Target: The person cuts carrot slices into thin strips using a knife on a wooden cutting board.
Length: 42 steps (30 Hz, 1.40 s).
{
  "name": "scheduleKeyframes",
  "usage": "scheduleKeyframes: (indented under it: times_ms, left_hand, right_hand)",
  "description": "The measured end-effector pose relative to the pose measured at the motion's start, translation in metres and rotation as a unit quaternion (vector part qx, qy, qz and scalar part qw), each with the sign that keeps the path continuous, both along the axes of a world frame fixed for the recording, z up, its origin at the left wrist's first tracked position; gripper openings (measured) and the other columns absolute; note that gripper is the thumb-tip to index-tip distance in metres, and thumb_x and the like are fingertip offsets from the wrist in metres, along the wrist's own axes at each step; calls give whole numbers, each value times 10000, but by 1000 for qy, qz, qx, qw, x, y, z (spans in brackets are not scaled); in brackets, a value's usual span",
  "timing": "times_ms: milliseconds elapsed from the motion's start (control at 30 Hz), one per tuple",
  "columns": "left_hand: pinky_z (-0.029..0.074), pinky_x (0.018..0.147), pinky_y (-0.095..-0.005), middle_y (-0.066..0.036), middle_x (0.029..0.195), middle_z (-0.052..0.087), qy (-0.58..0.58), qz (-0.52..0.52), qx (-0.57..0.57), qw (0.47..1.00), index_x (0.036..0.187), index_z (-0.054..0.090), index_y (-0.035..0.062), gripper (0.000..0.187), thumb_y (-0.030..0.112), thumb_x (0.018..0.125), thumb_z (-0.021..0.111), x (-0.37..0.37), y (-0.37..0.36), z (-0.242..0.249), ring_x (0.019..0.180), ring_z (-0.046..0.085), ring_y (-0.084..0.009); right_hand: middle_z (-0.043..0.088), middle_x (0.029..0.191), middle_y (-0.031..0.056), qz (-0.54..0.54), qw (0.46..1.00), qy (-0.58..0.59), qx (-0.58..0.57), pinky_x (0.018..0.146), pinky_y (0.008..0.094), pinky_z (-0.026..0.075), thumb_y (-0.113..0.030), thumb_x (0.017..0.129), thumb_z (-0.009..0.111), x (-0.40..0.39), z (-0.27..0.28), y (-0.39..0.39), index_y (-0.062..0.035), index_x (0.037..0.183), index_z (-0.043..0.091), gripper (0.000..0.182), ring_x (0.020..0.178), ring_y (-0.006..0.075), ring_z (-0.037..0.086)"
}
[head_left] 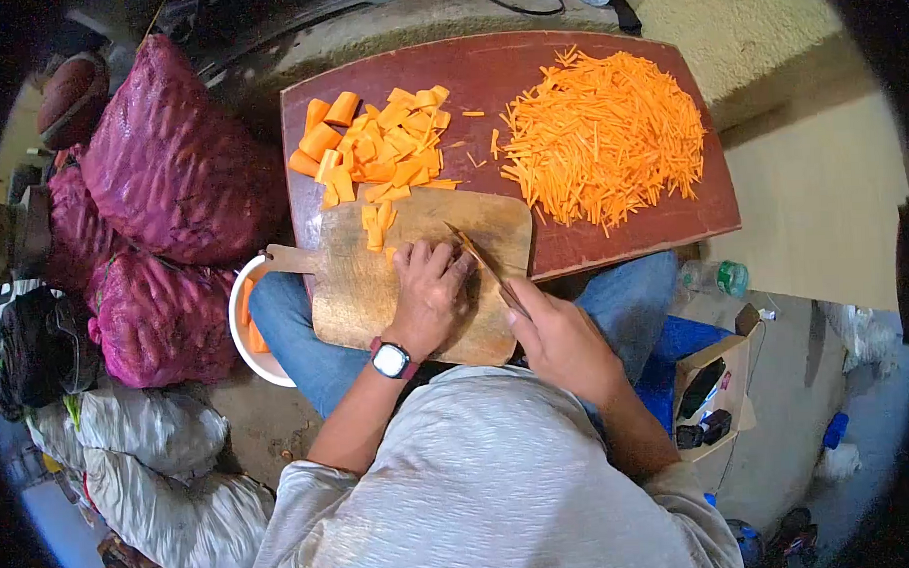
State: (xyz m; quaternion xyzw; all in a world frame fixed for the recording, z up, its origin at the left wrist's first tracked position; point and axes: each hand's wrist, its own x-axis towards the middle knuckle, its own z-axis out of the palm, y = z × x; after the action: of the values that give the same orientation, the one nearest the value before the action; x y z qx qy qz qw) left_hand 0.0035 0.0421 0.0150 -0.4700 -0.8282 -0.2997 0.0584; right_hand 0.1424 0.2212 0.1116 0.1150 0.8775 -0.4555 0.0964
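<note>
A wooden cutting board (350,308) with a handle lies across my lap, overlapping the edge of a red-brown table. My right hand (567,340) is closed round the handle of a knife (482,258), its blade slanting up and left across the board. Just left of the blade, my left hand (430,293) rests on the board with curled fingers; what lies under them is hidden. A few carrot slices (377,225) sit beyond my left fingertips. Thicker carrot chunks (394,141) are heaped behind the board, and a large mound of carrot sticks (610,138) lies to the right.
Purple mesh sacks (170,164) stand at the left, above pale sacks (172,504). A white bucket (241,337) with orange pieces is beside my left knee. The table (437,64) spans the front. At right are a plastic bottle (715,277) and an open box (743,374).
</note>
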Motion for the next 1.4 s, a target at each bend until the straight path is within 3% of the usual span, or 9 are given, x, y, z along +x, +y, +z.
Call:
scheduleKeyframes:
  times_ms: [467, 567, 967, 1033, 1167, 1233, 1400]
  left_hand:
    - [386, 982, -525, -132, 1087, 635, -26, 15, 9, 1000, 1189, 761, 40, 493, 98, 701, 807, 2, -4, 0, 1057, 581, -349]
    - [387, 988, -526, -136, 1100, 645, -15, 11, 12, 1000, 1203, 759, 36, 529, 95, 680, 814, 1, -4, -7, 1067, 583, -351]
    - [401, 1040, -539, -147, 1157, 663, 5, 16, 21, 1000, 1237, 750, 23, 621, 105, 629, 849, -3, -6, -9, 1110, 603, -360]
    - [404, 1055, -543, -158, 1150, 665, -29, 20, 4, 999, 1234, 750, 18, 617, 108, 633, 857, 1, -6, -6, 1114, 608, -374]
    - [408, 1105, -568, -172, 1143, 662, -16, 25, 25, 999, 1217, 752, 9, 607, 83, 625, 858, 2, -6, -17, 1132, 608, -391]
    - [401, 1159, -596, -187, 1141, 657, -9, 15, 39, 999, 1197, 755, 3, 599, 49, 609, 856, -2, -6, -14, 1139, 607, -404]
    - [399, 1176, -605, -196, 1157, 649, -30, 22, 56, 998, 1196, 748, -8, 610, 37, 597, 858, 0, -8, -17, 1150, 601, -413]
  right_hand:
    - [719, 1195, 334, -7, 999, -30, 18, 895, 592, 555, -145, 1100, 598, -2, -1, -10, -13, 1438, 552, 366, 1112, 550, 688]
    - [718, 1175, 338, -7, 1000, 11, 10, 890, 594, 557, -152, 1102, 596, -13, 0, -12, -1, 1418, 545, 354, 1107, 551, 687]
    - [709, 1140, 355, 16, 1000, -2, 14, 869, 599, 552, -127, 1094, 583, -17, 2, -11, 4, 1428, 545, 361, 1091, 558, 685]
    - [743, 1048, 322, 13, 998, 39, 38, 823, 643, 572, -166, 1082, 612, -7, -6, -13, -11, 1433, 527, 393, 993, 552, 716]
    - [739, 1079, 327, 8, 998, 27, 54, 828, 641, 573, -164, 1079, 613, -19, -7, -18, -10, 1438, 534, 398, 1000, 548, 719]
    - [712, 1135, 354, -7, 999, 26, 29, 864, 583, 554, -123, 1087, 600, -24, 3, -17, 5, 1436, 562, 374, 1073, 564, 687]
    - [722, 1117, 345, 8, 999, 13, 42, 844, 601, 564, -141, 1083, 609, -17, -9, -20, 0, 1451, 550, 399, 1035, 556, 703]
